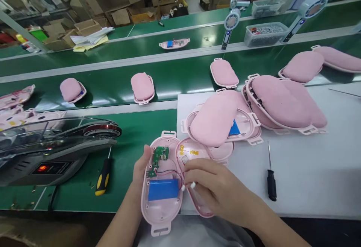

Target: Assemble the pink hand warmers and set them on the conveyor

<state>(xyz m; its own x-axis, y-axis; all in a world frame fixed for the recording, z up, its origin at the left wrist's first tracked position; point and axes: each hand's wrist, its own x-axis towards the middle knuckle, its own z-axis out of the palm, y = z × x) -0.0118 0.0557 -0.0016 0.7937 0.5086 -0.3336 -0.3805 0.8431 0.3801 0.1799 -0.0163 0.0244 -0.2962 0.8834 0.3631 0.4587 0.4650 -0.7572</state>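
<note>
My right hand (217, 190) pinches a small white plug (193, 185) between thumb and fingertips, just beside the blue battery (163, 189). My left hand (140, 168) grips the left edge of the open pink shell (160, 217), fingers wrapped on its rim. A green circuit board (158, 156) sits above the battery inside it. A yellow-handled screwdriver (103, 175) lies left on the green belt (126, 126); a black screwdriver (271, 181) lies right on the white sheet (310, 171), below stacked pink pads (282, 100).
</note>
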